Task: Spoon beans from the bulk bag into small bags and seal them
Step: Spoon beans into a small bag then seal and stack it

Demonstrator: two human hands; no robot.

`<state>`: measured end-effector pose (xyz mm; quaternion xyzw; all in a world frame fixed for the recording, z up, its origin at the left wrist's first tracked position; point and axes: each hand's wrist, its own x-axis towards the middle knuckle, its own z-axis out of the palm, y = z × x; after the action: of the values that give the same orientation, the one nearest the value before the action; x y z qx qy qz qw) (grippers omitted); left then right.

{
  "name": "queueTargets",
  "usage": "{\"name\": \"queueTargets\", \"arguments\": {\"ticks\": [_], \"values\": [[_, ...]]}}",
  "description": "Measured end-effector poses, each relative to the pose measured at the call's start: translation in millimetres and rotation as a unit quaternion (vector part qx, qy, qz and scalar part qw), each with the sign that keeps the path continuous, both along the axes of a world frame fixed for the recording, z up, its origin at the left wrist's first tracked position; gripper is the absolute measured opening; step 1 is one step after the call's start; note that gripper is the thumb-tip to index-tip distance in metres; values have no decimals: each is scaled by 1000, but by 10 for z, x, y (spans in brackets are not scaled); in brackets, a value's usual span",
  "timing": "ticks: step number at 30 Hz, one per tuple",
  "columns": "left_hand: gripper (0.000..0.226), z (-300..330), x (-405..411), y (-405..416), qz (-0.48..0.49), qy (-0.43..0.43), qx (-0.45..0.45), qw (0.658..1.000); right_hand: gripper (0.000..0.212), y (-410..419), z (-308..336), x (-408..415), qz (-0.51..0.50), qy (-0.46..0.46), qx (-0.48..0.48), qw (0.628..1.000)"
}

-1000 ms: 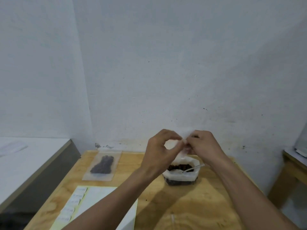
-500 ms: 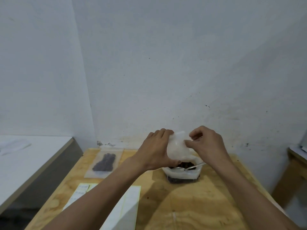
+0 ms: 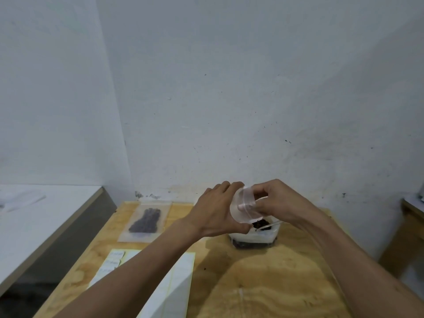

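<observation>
Clear plastic, the small bag point(image 3: 243, 206) now sits lower, in the middle of the frame just above the bulk bag point(image 3: 253, 236) of beans, and its mouth looks pulled open, so it seems ready for spooning. The left hand point(image 3: 216, 213) wraps around it while the right hand point(image 3: 278, 203) pinches its rim. The spoon point(image 3: 268, 226) is mostly hidden, and both hands cover much of the small bag.

left hand point(image 3: 218, 214): a second ago its fingertips pinched the bag's top edge against the other hand; now it wraps the bag from the left.
small clear plastic bag point(image 3: 243, 207): was raised and pinched flat; now lower, mouth pulled open.
right hand point(image 3: 275, 203): has dropped with it, fingers pinching the bag's right rim.
</observation>
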<state>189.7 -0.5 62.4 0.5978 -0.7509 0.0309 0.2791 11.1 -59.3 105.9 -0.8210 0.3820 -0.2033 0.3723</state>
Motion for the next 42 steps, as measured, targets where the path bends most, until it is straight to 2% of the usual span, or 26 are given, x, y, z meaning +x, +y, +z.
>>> {"name": "queueTargets", "arguments": {"ticks": [2,4,5,7,9,11,13,17,19,21,24,28,31,34,37,42], "values": [[83,-27,29,-25,22,6,6,1000,6,-52,-31,-17,-19,-24,-16,999],[84,-60,79,-45,49,18,17,999,11,-143,-87,-83,-92,-49,-54,993],[86,-78,110,-48,59,26,24,998,10,-189,-109,-133,-135,-27,-96,986],[90,-117,176,-50,76,36,43,996,26,-271,-188,-253,-186,90,-154,966],[93,-148,234,-46,92,38,62,993,52,-306,-277,-364,-198,220,-100,950],[94,-173,263,-50,109,42,82,990,51,-299,-362,-443,-189,298,-40,935],[96,-197,280,-61,124,54,107,985,42,-300,-423,-481,-183,280,-27,942],[97,-259,321,-79,132,48,163,977,41,-285,-389,-493,-208,97,46,972],[98,-270,339,-78,131,44,175,975,33,-271,-329,-479,-233,58,9,971],[99,-268,346,-83,131,41,177,975,24,-266,-274,-465,-237,65,-75,966],[102,-281,353,-90,128,38,186,973,26,-280,-242,-479,-230,112,-199,946],[100,-313,335,-102,126,34,196,972,31,-286,-325,-488,-261,155,-269,914],[97,-323,282,-123,126,36,196,972,39,-285,-478,-443,-273,115,-192,936],[95,-342,230,-138,126,31,191,973,33,-310,-628,-379,-307,27,-23,951],[96,-337,206,-146,128,21,187,974,23,-303,-746,-372,-338,-44,101,935],[96,-326,145,-194,125,14,181,975,22,-341,-651,-548,-356,-105,163,914]]}}
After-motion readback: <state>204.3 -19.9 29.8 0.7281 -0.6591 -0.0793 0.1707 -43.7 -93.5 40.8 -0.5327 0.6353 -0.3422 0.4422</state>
